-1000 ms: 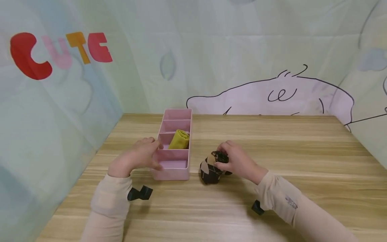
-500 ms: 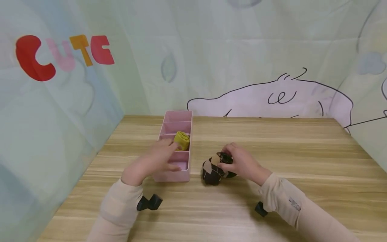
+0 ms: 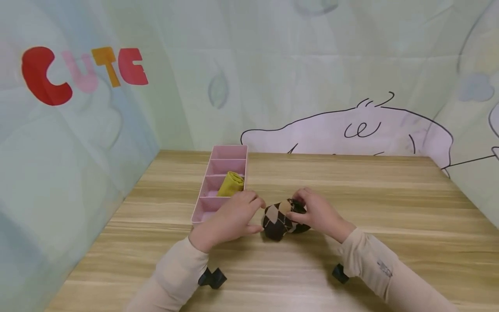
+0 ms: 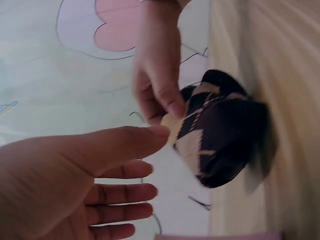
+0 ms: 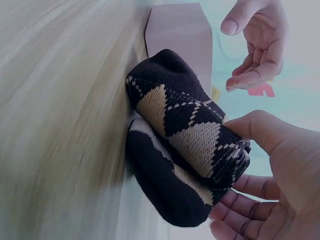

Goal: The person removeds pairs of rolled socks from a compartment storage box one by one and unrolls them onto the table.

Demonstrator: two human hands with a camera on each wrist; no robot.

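Observation:
A dark argyle pair of socks (image 3: 277,221) with beige diamonds, folded into a bundle, rests on the table. My right hand (image 3: 321,216) grips its right end between thumb and fingers, as the right wrist view also shows. From the left, my left hand (image 3: 234,216) reaches toward the bundle, thumb and fingers spread and nothing held. In the left wrist view its thumb tip overlaps the socks (image 4: 220,135); contact cannot be told. Behind that hand stands a pink divided box (image 3: 212,190), its near end partly hidden. A rolled yellow cloth (image 3: 231,184) leans in one compartment.
The wood-grain table (image 3: 370,186) meets a printed curtain (image 3: 312,78) at the back and left. Black wrist mounts (image 3: 212,278) hang below both sleeves, close above the tabletop.
My left hand has moved right, from the box's left side across its near end to beside the socks. My right hand still holds the socks, shifted slightly right in view.

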